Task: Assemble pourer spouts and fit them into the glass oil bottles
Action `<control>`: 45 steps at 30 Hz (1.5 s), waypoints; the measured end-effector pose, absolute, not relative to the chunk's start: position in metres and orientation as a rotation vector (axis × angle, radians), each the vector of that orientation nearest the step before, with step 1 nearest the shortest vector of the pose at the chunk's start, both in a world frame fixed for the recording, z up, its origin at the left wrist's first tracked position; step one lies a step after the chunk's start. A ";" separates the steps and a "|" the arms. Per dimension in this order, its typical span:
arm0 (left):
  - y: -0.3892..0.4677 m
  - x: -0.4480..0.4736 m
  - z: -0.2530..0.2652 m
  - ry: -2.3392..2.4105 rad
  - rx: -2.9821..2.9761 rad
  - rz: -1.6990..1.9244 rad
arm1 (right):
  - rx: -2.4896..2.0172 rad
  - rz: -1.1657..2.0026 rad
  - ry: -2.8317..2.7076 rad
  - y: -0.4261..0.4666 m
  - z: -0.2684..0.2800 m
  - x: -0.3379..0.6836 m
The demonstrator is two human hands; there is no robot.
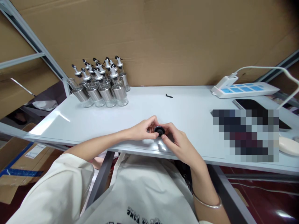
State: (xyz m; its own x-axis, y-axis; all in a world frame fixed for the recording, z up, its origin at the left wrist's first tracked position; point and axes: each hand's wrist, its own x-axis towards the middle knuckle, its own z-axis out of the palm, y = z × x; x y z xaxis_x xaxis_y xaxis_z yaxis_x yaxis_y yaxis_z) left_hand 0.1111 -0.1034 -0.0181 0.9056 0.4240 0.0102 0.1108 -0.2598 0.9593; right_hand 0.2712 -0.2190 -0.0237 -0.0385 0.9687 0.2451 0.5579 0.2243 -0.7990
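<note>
My left hand [146,129] and my right hand [175,138] meet over the front part of the white table. Between their thumbs and fingertips they grip a bottle pourer [159,130], its round black underside with a thin silvery rim turned towards me. Its far side is hidden from view. Beyond the hands lies a small black L-shaped lever [169,96], touched by neither. At the back left stand several glass bottles with metal sleeves [107,95], topped by silver and black pourers. One bottle [80,95] at the left end has a bare neck and leans slightly.
A white power strip [247,90] with a plug and cable lies at the back right. In front of it are a dark phone [259,112] and a blurred-out item [245,133]. A cream rounded object [289,146] sits at the right edge. Cardboard [163,43] walls the back.
</note>
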 end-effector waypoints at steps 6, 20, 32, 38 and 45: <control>-0.106 0.113 -0.016 0.449 1.882 0.326 | -1.470 0.654 -1.717 -0.218 -0.025 0.271; -0.110 0.113 -0.016 0.485 2.018 0.344 | -1.490 0.655 -1.748 -0.219 -0.029 0.269; -0.110 0.112 -0.017 0.378 2.074 0.406 | -1.447 0.677 -1.633 -0.220 -0.023 0.269; -0.110 0.112 -0.020 0.396 2.099 0.412 | -1.469 0.664 -1.630 -0.219 -0.027 0.270; -0.108 0.112 -0.022 0.399 2.143 0.397 | -1.465 0.696 -1.662 -0.220 -0.029 0.270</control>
State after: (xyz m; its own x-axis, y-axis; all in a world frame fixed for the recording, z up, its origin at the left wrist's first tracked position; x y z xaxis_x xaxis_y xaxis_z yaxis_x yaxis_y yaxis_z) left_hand 0.1120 -0.1084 -0.0216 0.8968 0.4217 0.1337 0.1353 -0.5493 0.8246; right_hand 0.2700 -0.2197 -0.0294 -0.0134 0.9788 0.2044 0.5410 0.1790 -0.8217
